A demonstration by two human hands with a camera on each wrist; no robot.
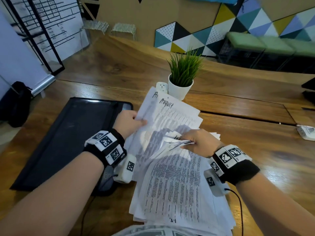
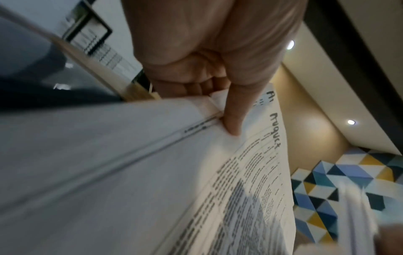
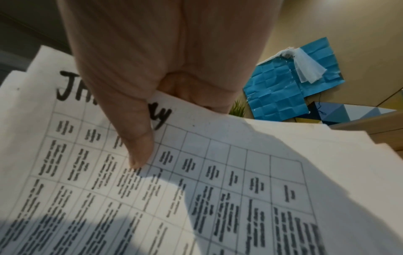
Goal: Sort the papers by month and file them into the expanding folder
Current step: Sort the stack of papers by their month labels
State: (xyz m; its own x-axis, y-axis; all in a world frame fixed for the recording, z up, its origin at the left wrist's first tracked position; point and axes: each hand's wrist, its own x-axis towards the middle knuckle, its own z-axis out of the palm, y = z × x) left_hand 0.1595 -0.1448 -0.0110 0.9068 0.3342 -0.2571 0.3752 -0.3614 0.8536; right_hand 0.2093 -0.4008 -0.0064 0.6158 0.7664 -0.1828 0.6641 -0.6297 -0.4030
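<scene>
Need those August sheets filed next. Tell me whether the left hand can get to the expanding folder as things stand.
Probably yes. The expanding folder lies flat just beside the left hand, with nothing between them. But that hand grips the August sheets, and the folder looks closed, so opening it needs a free hand.

A wooden table (image 1: 221, 142) lay under both hands. Just past the hands stood a green plant (image 1: 185, 67) in a white pot (image 1: 179, 90), and a small white plug box (image 1: 162, 86) sat touching the pot on its left side. Far off to the right of the right hand lay a little white box (image 1: 306, 132) near the table's edge. A black bag (image 1: 17, 106) sat on the floor, far to the left of the left hand.
</scene>
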